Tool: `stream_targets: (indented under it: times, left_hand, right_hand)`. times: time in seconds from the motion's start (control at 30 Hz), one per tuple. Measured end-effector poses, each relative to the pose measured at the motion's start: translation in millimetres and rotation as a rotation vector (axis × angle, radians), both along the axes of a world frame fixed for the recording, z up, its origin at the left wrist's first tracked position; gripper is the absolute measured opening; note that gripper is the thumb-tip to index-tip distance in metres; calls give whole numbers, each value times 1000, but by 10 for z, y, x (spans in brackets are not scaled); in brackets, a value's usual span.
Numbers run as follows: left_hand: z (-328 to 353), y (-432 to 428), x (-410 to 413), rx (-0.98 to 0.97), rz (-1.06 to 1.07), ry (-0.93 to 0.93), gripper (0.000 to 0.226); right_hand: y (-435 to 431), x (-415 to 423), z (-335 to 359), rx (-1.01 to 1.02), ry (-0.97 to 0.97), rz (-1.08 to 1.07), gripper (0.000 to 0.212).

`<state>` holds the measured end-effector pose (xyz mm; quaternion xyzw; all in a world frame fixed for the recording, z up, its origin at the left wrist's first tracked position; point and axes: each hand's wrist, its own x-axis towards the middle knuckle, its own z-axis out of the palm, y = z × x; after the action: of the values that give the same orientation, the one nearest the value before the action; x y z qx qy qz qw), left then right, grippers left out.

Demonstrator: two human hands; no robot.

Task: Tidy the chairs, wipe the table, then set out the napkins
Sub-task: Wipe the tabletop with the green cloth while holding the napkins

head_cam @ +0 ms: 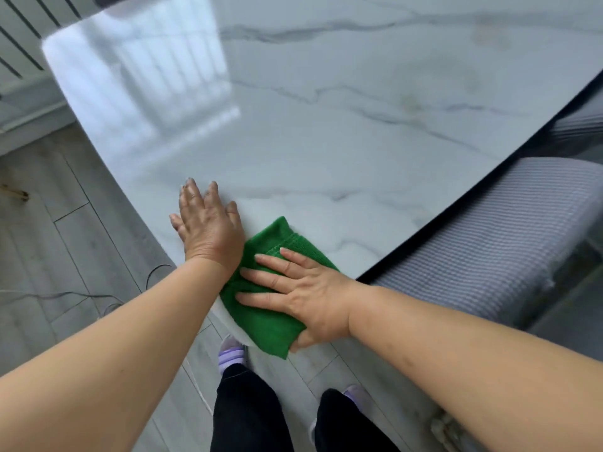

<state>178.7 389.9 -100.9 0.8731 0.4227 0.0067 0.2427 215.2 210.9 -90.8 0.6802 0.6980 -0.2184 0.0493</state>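
A glossy white marble table [326, 132] with grey veins fills the upper view; I stand at its near corner. A green cloth [266, 324] lies folded on that corner, its lower end hanging past the edge. My right hand [293, 291] presses flat on the cloth with straight, spread fingers and the thumb under the lower edge. My left hand [207, 223] rests flat on the bare tabletop just left of the cloth, fingers pointing away from me. No napkins are in view.
A grey ribbed chair [496, 243] stands along the table's right edge, its seat partly under the top. Grey plank floor [65, 256] lies left, with a thin cable [98, 298] on it. My feet in purple slippers [231, 353] stand below the corner.
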Motion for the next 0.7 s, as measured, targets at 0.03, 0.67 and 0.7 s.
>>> stream_targets:
  times: [0.03,0.67,0.7]
  left_hand:
    - [17,-105,41,1,9,-10,52]
    - [-123,83,508,62,113,70,56]
    - [-156,92,539,86,111,83,56]
  right_hand:
    - [-37,73,18,-5,-4,9,107]
    - [-456,2063,54,-6,-167,-479,110]
    - [-441,2262,46,-7,-202,-589,114]
